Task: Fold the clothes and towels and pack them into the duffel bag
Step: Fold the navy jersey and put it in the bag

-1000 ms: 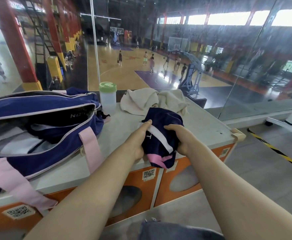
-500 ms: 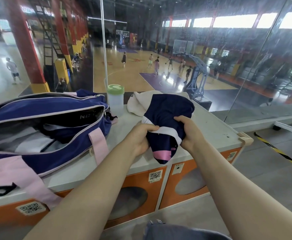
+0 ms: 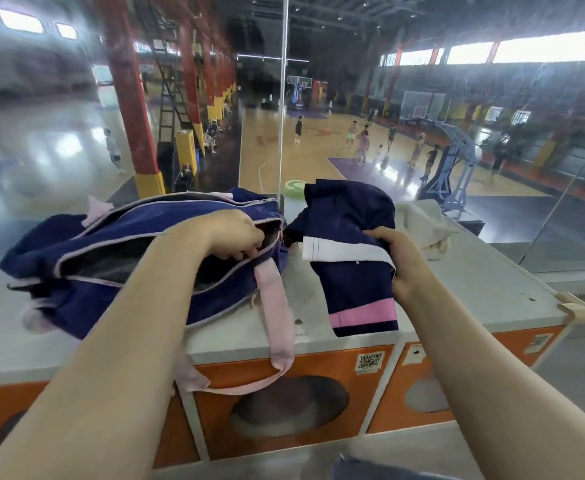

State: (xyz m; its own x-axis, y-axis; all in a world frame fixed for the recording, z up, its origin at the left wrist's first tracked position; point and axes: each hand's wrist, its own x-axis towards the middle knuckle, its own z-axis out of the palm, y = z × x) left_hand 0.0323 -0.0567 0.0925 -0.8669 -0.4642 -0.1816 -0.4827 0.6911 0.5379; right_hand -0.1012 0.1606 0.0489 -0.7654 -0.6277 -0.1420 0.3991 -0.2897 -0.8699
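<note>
A navy duffel bag (image 3: pixel 117 237) with pink straps lies unzipped on the grey counter top (image 3: pixel 474 289), left of centre. My left hand (image 3: pixel 232 233) grips the near edge of the bag's opening at its right end. My right hand (image 3: pixel 400 261) holds a folded navy garment (image 3: pixel 349 237) with a white band and a pink stripe, raised just right of the bag. A cream towel (image 3: pixel 419 220) lies crumpled on the counter behind the garment.
A clear bottle with a green lid (image 3: pixel 292 188) stands behind the bag, partly hidden by the garment. A glass wall runs along the counter's far edge. The counter's orange front (image 3: pixel 318 368) has round openings. A pink strap (image 3: pixel 280 323) hangs over the front edge.
My left hand has let go of the garment and taken hold of the bag's opening. My right hand alone now holds the garment, lifted higher and nearer the bag.
</note>
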